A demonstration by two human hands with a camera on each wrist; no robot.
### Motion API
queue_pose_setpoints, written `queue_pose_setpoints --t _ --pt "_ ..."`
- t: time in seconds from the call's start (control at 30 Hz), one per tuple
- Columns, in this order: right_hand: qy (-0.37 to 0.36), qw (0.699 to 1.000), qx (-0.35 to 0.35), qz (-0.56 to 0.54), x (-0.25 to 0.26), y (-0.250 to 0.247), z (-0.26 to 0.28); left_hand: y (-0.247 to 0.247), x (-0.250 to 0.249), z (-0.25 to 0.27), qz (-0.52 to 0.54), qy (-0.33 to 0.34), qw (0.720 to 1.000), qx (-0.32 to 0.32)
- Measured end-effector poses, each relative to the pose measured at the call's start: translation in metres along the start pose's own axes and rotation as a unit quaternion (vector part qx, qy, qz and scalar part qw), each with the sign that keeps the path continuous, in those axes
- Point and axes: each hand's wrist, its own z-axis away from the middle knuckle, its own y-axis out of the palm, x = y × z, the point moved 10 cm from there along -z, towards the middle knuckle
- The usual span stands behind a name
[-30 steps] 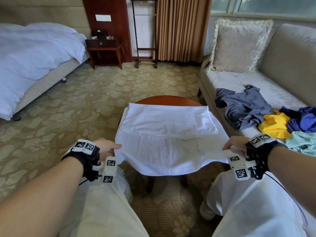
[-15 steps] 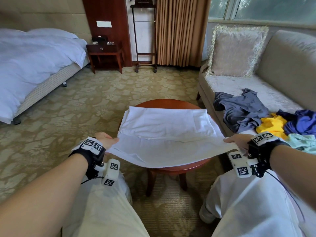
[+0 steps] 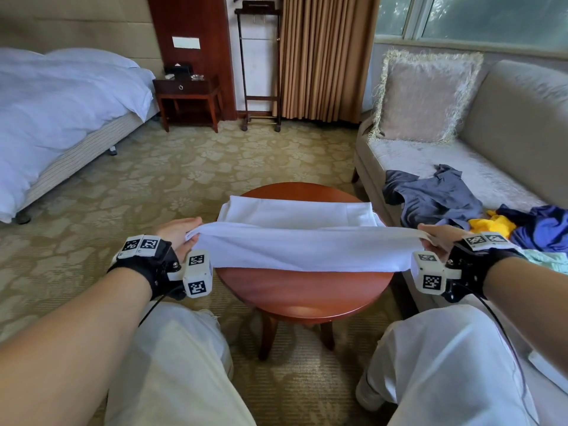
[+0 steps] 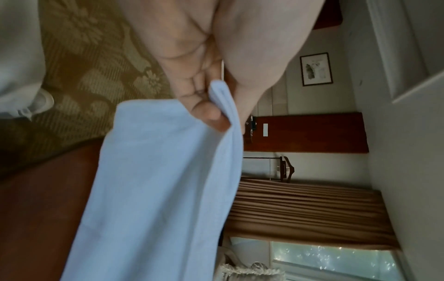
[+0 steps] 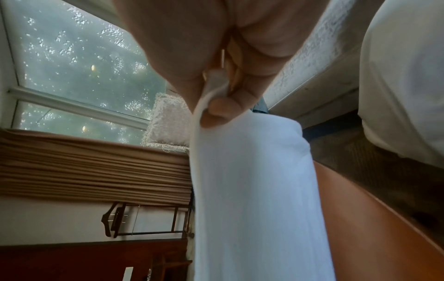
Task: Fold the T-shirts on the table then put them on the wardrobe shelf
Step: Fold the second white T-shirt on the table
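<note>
Head view: white T-shirt [image 3: 304,250] on round table [image 3: 304,293], near hem lifted taut. Hem pinched by left hand [image 3: 181,235] at 9 o'clock, right hand [image 3: 439,238] at 3. Fold step underway; next, hem to be carried toward 12 o'clock, edges aligned.

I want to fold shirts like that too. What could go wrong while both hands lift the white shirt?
The left hand and right hand only pinch the white shirt's corners, so one might slip and spoil the fold. The far half lies loose on the small round table; pulling may drag it off.
</note>
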Motion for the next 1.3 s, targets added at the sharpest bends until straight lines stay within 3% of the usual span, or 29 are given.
queue_pose_setpoints --t 0.17,0.33,0.47,0.57,0.67,0.9,0.97,1.03,1.17,1.3 --pt "-0.038 0.996 0.004 -0.083 0.018 0.003 -0.015 0.025 -0.016 -0.011 0.098 -0.019 0.995 0.025" --pt "-0.082 0.993 0.03 -0.077 0.049 0.024 -0.023 0.044 -0.027 -0.045 0.069 -0.031 0.996 0.044" --pt "-0.128 0.991 0.026 -0.027 0.069 0.037 -0.044 0.054 -0.032 -0.072 0.088 -0.023 0.996 0.009" --pt "-0.095 0.994 0.031 0.041 0.069 0.047 -0.074 0.048 -0.041 -0.094 0.106 0.017 0.994 -0.026" --pt "-0.08 0.996 0.011 0.039 0.064 0.038 -0.125 0.047 -0.048 -0.114 0.045 0.031 0.998 -0.035" --pt "-0.08 0.99 -0.034 0.113 0.057 0.049 -0.175 0.054 -0.056 -0.161 -0.077 0.044 0.993 -0.073" --pt "-0.08 0.978 -0.045 0.19 0.059 0.052 -0.181 0.059 -0.056 -0.174 -0.103 0.044 0.991 -0.074" --pt "-0.084 0.942 -0.069 0.317 0.061 0.054 -0.188 0.064 -0.053 -0.188 -0.122 0.044 0.989 -0.076" --pt "-0.069 0.922 -0.046 0.378 0.056 0.075 -0.21 0.074 -0.039 -0.215 -0.142 0.023 0.987 -0.075" --pt "-0.062 0.933 -0.021 0.355 0.042 0.078 -0.264 0.088 -0.03 -0.227 -0.093 0.036 0.993 -0.065"
